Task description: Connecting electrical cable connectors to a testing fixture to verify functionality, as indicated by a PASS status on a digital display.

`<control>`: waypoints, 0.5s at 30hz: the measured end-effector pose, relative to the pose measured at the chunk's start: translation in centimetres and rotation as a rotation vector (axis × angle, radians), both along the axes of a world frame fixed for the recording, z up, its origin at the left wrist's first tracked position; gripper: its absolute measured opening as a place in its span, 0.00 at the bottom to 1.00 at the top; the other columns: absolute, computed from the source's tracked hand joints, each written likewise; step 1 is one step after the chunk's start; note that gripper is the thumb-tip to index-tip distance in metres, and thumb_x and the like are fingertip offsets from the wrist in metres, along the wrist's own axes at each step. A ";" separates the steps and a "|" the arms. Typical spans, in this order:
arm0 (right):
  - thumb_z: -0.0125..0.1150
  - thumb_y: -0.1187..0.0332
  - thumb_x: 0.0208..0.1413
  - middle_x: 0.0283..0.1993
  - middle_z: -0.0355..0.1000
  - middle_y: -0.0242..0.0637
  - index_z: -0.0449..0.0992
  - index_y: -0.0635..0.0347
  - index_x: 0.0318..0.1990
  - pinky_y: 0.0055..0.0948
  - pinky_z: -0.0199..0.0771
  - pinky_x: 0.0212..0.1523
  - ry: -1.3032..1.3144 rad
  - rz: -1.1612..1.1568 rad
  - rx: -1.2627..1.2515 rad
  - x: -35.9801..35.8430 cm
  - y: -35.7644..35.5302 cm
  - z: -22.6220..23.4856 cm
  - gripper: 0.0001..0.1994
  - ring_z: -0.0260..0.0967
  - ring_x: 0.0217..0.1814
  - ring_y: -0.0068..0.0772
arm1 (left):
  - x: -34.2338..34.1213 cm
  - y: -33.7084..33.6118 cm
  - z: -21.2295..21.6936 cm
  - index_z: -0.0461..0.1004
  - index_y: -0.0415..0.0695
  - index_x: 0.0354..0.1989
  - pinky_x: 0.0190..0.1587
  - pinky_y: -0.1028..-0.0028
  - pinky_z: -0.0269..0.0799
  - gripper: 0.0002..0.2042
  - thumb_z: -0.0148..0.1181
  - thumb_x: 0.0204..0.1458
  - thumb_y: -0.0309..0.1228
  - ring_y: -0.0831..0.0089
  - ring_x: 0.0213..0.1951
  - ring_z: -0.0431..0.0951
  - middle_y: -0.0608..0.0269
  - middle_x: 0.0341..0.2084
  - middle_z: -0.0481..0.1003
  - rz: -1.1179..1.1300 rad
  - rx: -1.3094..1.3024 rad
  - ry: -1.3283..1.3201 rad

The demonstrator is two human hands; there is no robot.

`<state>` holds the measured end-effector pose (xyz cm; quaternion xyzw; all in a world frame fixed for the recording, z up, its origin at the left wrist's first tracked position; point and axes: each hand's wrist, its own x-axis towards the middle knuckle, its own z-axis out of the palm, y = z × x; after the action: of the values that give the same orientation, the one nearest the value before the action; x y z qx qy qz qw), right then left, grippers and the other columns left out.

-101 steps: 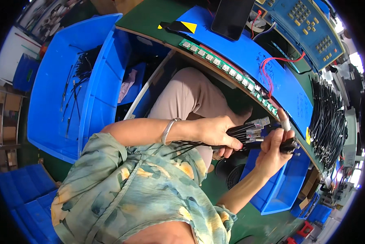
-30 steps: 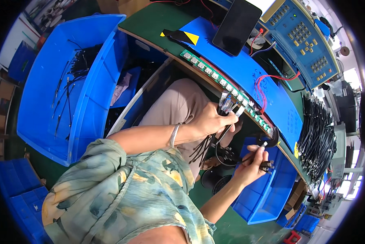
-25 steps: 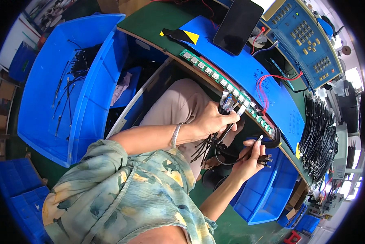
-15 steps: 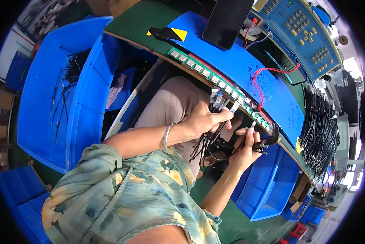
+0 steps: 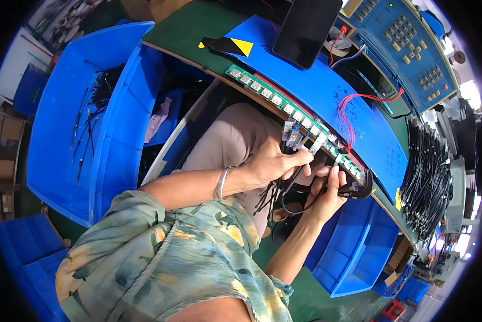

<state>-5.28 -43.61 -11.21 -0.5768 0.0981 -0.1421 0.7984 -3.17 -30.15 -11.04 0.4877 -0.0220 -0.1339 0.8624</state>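
My left hand (image 5: 278, 165) is closed on a bunch of black USB cables (image 5: 270, 194), their metal plugs (image 5: 292, 132) sticking up above the fingers. One white-ended USB plug (image 5: 318, 144), held at its thumb, meets a socket on the long green circuit board (image 5: 276, 100) along the table edge. Closed too, my right hand (image 5: 326, 193) pinches a cable's small end at the smaller sockets on the right part of the board. More dark cable ends (image 5: 353, 189) lie beside that hand. Whether either plug is fully seated is hidden by the fingers.
A blue sheet (image 5: 321, 80) with handwriting lies behind the board, bearing a black phone (image 5: 308, 32). A blue tester (image 5: 412, 48) with red wires (image 5: 353, 102) stands at back right, near a pile of black cables (image 5: 426, 177). Blue bins (image 5: 125, 107) stand left and right (image 5: 353, 252).
My right hand has brought its cable end up against the board. The left hand's plug has shifted slightly closer to its socket. The whole view has moved a little.
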 end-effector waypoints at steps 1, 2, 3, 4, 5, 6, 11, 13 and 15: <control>0.48 0.73 0.51 0.19 0.66 0.34 0.66 0.61 0.24 0.13 0.43 0.07 -0.018 -0.007 0.029 0.1 -0.1 -0.2 0.06 0.47 0.08 0.13 | -0.1 0.0 0.2 0.71 0.40 0.22 0.11 0.86 0.53 0.06 0.54 0.46 0.29 0.88 0.09 0.60 0.62 0.16 0.72 -0.003 -0.019 -0.004; 0.48 0.73 0.51 0.19 0.66 0.34 0.66 0.61 0.24 0.13 0.43 0.07 -0.003 -0.023 0.014 0.1 0.1 0.0 0.05 0.47 0.08 0.13 | 0.0 -0.1 -0.3 0.70 0.40 0.21 0.12 0.86 0.53 0.06 0.54 0.46 0.29 0.88 0.09 0.60 0.62 0.15 0.72 0.001 -0.034 0.007; 0.48 0.73 0.51 0.19 0.66 0.34 0.65 0.61 0.24 0.13 0.42 0.07 0.012 -0.040 -0.001 0.1 0.3 0.3 0.05 0.46 0.08 0.13 | 0.0 -0.2 -0.4 0.70 0.40 0.21 0.12 0.86 0.53 0.06 0.54 0.46 0.29 0.88 0.09 0.60 0.62 0.15 0.72 0.007 -0.033 0.006; 0.48 0.73 0.51 0.19 0.66 0.34 0.65 0.61 0.24 0.13 0.42 0.07 0.010 -0.034 0.000 0.1 0.5 0.6 0.05 0.46 0.08 0.13 | 0.0 -0.2 -0.5 0.70 0.41 0.21 0.12 0.86 0.53 0.06 0.54 0.46 0.29 0.88 0.09 0.60 0.62 0.15 0.72 0.004 -0.024 0.026; 0.48 0.73 0.51 0.19 0.66 0.34 0.65 0.61 0.24 0.13 0.42 0.07 0.025 -0.035 -0.004 0.1 0.6 0.9 0.05 0.46 0.08 0.12 | 0.0 -0.3 -0.5 0.70 0.41 0.21 0.12 0.86 0.53 0.06 0.54 0.46 0.29 0.88 0.09 0.60 0.63 0.15 0.72 -0.004 -0.017 0.049; 0.48 0.73 0.51 0.19 0.66 0.34 0.65 0.61 0.24 0.13 0.41 0.07 0.040 -0.036 -0.009 0.0 0.7 1.0 0.05 0.46 0.08 0.12 | -0.1 -0.3 0.0 0.71 0.41 0.21 0.12 0.86 0.53 0.06 0.54 0.46 0.29 0.88 0.09 0.60 0.63 0.15 0.71 -0.006 -0.021 0.049; 0.49 0.69 0.51 0.13 0.62 0.31 0.66 0.62 0.19 0.15 0.37 0.04 0.042 -0.106 -0.042 0.3 1.2 1.1 0.11 0.44 0.06 0.12 | 0.1 -0.5 0.1 0.70 0.41 0.19 0.12 0.86 0.53 0.07 0.55 0.45 0.29 0.88 0.10 0.60 0.63 0.14 0.71 -0.010 -0.009 0.075; 0.49 0.68 0.51 0.12 0.61 0.30 0.66 0.62 0.19 0.15 0.37 0.04 0.033 -0.118 -0.037 0.3 1.3 1.2 0.11 0.43 0.06 0.12 | 0.1 -0.4 0.2 0.69 0.41 0.18 0.12 0.86 0.53 0.07 0.55 0.45 0.29 0.87 0.10 0.60 0.63 0.14 0.71 -0.014 0.009 0.092; 0.49 0.68 0.51 0.10 0.57 0.27 0.66 0.62 0.19 0.15 0.36 0.04 0.068 -0.095 -0.046 0.1 1.5 1.6 0.11 0.42 0.06 0.12 | 0.1 -0.3 0.3 0.69 0.41 0.18 0.12 0.86 0.53 0.07 0.55 0.45 0.29 0.87 0.10 0.59 0.63 0.14 0.71 -0.018 0.018 0.089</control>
<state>-5.21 -42.15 -9.60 -0.5942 0.1494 -0.1624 0.7735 -3.10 -30.42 -10.74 0.4888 0.0131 -0.1633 0.8569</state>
